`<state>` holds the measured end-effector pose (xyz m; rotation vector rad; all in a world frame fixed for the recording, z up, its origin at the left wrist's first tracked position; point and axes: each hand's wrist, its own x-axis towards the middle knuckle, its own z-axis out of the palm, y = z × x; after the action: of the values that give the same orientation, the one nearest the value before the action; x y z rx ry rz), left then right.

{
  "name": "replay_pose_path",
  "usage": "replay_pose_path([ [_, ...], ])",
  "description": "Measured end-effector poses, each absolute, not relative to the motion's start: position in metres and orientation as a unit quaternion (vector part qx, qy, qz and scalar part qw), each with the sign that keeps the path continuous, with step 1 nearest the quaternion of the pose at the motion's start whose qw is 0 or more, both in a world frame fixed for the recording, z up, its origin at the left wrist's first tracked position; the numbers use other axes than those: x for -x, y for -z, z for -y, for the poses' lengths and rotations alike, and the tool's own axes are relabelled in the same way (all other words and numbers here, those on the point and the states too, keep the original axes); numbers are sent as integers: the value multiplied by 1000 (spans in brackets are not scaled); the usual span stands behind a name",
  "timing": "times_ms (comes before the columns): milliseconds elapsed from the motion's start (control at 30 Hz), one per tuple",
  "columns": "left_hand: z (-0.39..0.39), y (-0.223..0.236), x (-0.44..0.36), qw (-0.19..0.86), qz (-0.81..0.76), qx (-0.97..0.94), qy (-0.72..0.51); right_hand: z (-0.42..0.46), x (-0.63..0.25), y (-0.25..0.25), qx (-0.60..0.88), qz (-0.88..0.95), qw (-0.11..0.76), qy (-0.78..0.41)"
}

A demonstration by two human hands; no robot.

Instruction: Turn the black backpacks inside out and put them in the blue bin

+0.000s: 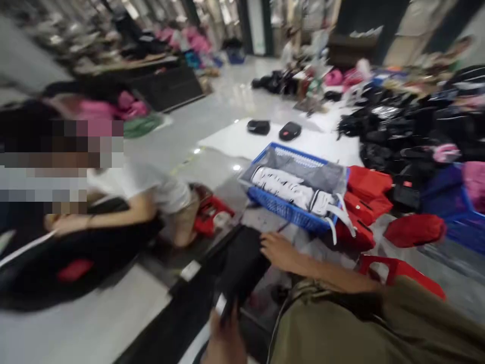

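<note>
A black fabric bag (pixel 242 260) lies between my two hands, above a long dark strip of surface at the lower centre. My right hand (pixel 282 251) reaches in from the right, its fingers bent over the bag's right edge. At the bottom, my left hand (pixel 226 336) is blurred and pinches the bag's near end, beside a small white tag (pixel 220 304). Part of the bag is hidden under the fingers.
A blue basket (pixel 288 206) holds a rolled white printed bag (pixel 282 186). Red bags (pixel 369 189) lie beside it, near a red stool (pixel 401 270). At left a co-worker (pixel 136 197) handles black fabric. Two black pouches (pixel 258 126) rest on a white sheet. Black bags (pixel 409 116) are piled right.
</note>
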<state>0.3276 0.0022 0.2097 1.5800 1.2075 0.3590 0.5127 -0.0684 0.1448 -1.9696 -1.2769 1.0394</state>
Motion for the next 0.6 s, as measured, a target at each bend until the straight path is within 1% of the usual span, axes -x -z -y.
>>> replay_pose_path([
  [33,13,-215,-319,516,-584,-597,-191,80,-524,-147,762,483,272,-334],
  [67,24,-221,-319,515,-657,-488,-253,90,-537,-148,767,492,261,-318],
  [100,32,-225,-325,519,-702,-370,-318,97,-551,-147,759,501,253,-332],
  [133,36,-230,-336,528,-717,-261,-373,101,-565,-146,762,495,256,-331],
  [200,36,-238,-362,555,-701,-113,-433,101,-589,-147,788,446,316,-282],
  [267,33,-244,-383,577,-684,-88,-436,94,-606,-150,820,376,395,-176],
  [300,31,-246,-391,584,-680,-95,-432,90,-611,-152,820,364,416,-149],
  [333,31,-246,-397,592,-678,-98,-425,87,-613,-153,814,374,414,-160],
  [433,31,-241,-408,599,-688,-97,-398,87,-610,-147,768,413,362,-329],
  [467,32,-237,-411,596,-693,-97,-393,89,-608,-142,768,394,365,-349],
  [533,34,-232,-417,592,-699,-103,-389,95,-606,-129,792,346,386,-323],
  [567,35,-229,-419,592,-698,-106,-390,97,-607,-122,796,345,384,-315],
  [600,35,-227,-422,595,-694,-109,-389,99,-608,-115,790,361,367,-332],
])
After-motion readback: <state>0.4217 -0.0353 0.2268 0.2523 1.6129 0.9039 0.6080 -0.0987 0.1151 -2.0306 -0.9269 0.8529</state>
